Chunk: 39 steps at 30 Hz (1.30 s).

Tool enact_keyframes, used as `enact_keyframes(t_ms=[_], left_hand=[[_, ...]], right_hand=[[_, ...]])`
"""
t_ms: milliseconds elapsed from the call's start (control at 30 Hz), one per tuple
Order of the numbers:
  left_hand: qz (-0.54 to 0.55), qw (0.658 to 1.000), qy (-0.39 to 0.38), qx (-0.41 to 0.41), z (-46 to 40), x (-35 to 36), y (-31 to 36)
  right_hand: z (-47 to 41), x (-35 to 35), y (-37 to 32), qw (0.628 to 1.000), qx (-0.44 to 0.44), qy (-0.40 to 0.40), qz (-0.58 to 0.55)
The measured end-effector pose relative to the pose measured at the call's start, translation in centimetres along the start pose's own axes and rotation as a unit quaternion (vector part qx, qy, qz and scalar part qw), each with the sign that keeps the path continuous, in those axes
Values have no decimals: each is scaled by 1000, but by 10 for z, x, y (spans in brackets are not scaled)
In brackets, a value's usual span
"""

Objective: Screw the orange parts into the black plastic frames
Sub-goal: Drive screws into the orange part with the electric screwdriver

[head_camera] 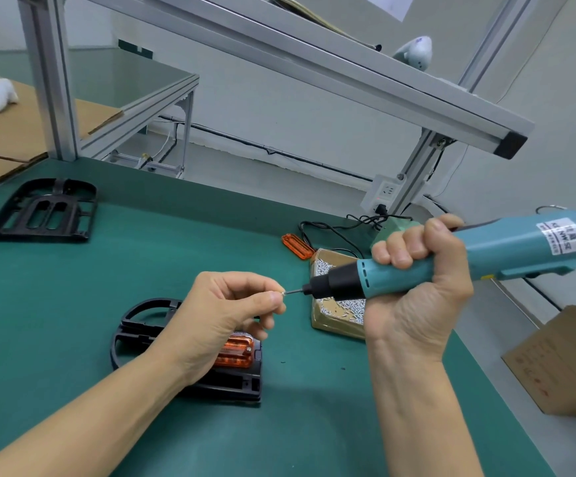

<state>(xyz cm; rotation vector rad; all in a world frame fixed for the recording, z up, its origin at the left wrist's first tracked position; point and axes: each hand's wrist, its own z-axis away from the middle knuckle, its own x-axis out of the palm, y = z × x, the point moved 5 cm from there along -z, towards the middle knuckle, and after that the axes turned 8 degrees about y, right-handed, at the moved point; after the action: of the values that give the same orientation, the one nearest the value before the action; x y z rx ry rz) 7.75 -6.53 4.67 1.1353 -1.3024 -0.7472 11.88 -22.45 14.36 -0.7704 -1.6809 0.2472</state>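
Green tabletop (73, 304). On it, black frame (142, 325) with ribbed orange part (236, 352) seated inside, lying under left hand (221, 315). Right hand (421, 280) wrapped around teal screwdriver (469, 259), held level above. Left fingertips (276, 297) pinching tiny screw (283, 293) against bit, hands close together.

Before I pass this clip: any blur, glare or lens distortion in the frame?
Head view: sharp and evenly lit, with soft shadows; the wide lens bows the aluminium shelf rail and the green mat's edge; mild sheen on the orange part in the black plastic frame; the tiny screw pinched in the left hand is barely resolvable.
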Motion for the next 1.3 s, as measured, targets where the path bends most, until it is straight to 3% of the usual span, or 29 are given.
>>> enact_keyframes(t_ms=[333,600,667,733,833,900,1033,1300], left_hand=[[-45,999,11,23,0,-6,1],[-191,981,22,30,7,-39,18],[-273,960,20,55,6,-58,26],[-398,916,-15,45,7,-76,25],[-591,800,-105,21,13,-88,9],[-646,749,-143,20,16,-89,-3],[-668,730,-135,48,16,-88,-9],[-658,739,-127,73,13,-88,-11]], right_hand=[[0,-4,11,1000,10,12,-21],[6,-1,31,998,54,0,-22],[8,0,37,998,68,-12,-13],[13,1,46,996,81,-28,5],[22,2,62,993,98,-55,35],[28,3,73,990,108,-71,53],[35,5,93,984,114,-97,97],[41,8,108,975,108,-134,141]])
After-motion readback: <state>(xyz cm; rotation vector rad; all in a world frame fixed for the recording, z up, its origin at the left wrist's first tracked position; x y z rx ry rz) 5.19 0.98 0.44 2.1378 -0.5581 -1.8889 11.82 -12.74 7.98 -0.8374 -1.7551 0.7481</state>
